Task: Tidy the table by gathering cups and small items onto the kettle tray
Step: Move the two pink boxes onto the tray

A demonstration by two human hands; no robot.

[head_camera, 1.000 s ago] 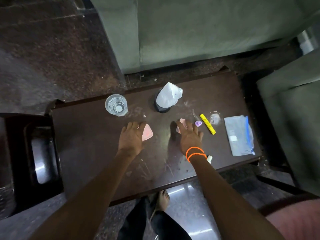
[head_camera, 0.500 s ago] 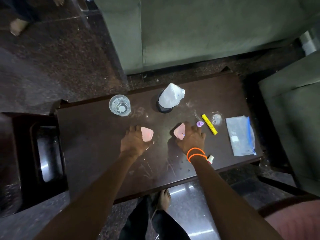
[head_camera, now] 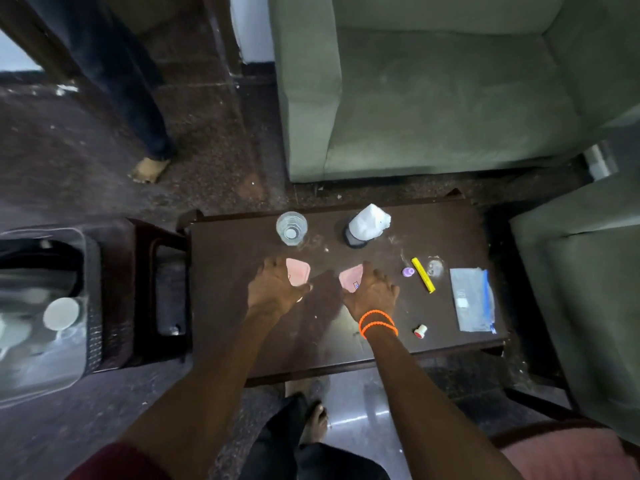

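Dark stone flooring surrounds a low, dark wooden worktop (head_camera: 242, 323), with green upholstered seating (head_camera: 433, 98) behind it and to its right. A second person's trouser leg and bare foot (head_camera: 147, 169) stand on the floor at upper left.

At mid-worktop the left hand (head_camera: 275, 289) grips a pink triangular item (head_camera: 298, 271), fingers curled round its near side. The right hand (head_camera: 372, 292), with two orange bands (head_camera: 377, 323) at the wrist, grips a matching pink item (head_camera: 351, 278), which bears a small blue mark. The two pink items lie near each other, apart. Whether either is lifted off the surface cannot be told.

Beyond the left hand stands a clear glass (head_camera: 291, 227). Beyond the right hand stands a dark cup (head_camera: 353, 240) with crumpled white plastic (head_camera: 369, 221) stuffed in its top.

Right of the right hand, in order: a small purple cap (head_camera: 408, 271), a yellow stick-shaped item (head_camera: 423, 274), a small clear wrapper (head_camera: 434, 268), and a flat plastic pouch with a blue edge (head_camera: 472, 299). A small white-and-red cap (head_camera: 420, 331) lies near the front edge.

Left of the worktop stands a dark side stand (head_camera: 166, 289). Further left, a tray with a woven rim (head_camera: 93, 299) holds a white lidded vessel (head_camera: 60, 313), blurred by glare; its contents cannot be made out further.
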